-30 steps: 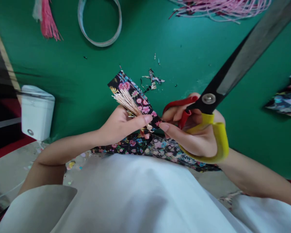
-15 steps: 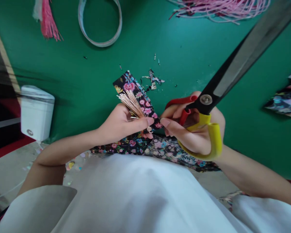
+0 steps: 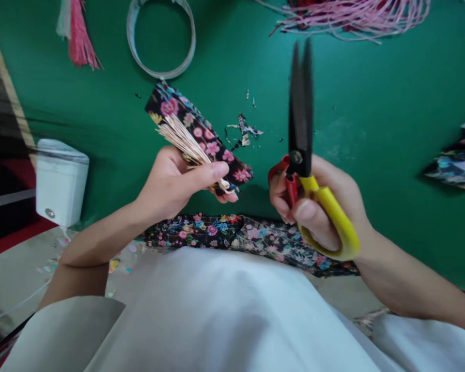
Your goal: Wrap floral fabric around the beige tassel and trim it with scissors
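Pinched in my left hand are a strip of black floral fabric and a tan tassel, the tassel lying over the strip. The strip slants up to the left above the table. My right hand grips a pair of scissors with red and yellow handles; the dark blades point away from me and look slightly parted. A gap separates the scissors from the strip. Larger floral fabric lies along the table edge against my light clothing.
Fabric scraps lie mid-table. A ring of tape and a pink tassel are at the far left, pink cords at the far right. A white box stands left; more floral fabric lies right.
My left hand has moved left and slightly up with the strip and tassel. My right hand has let go of the strip's end and swung the scissors from pointing right to pointing away.
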Tool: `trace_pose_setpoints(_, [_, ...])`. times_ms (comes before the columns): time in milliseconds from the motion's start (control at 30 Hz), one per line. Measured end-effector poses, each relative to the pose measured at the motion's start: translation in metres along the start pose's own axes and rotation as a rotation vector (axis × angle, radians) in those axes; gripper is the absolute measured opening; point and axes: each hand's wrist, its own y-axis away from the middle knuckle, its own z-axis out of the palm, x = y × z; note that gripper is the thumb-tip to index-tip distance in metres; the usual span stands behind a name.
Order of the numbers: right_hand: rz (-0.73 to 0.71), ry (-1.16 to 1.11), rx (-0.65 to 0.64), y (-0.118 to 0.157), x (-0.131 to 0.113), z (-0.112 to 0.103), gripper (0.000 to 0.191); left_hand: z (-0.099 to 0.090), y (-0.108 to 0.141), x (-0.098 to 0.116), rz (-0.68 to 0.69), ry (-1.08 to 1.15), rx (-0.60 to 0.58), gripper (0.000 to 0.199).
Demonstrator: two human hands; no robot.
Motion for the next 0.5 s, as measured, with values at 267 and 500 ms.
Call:
trace_pose_setpoints(267, [-0.040, 0.308, -0.298, 0.005, -0.012, -0.009, 0.060, 0.001, -0.001, 0.014, 0.207, -0.076, 0.175, 0.030])
trace_pose_setpoints(500, [-0.094, 0.349, -0.341, 0.004, -0.023, -0.008, 0.049, -0.001, 0.001, 0.011, 0.217, -0.139, 0.119, 0.022])
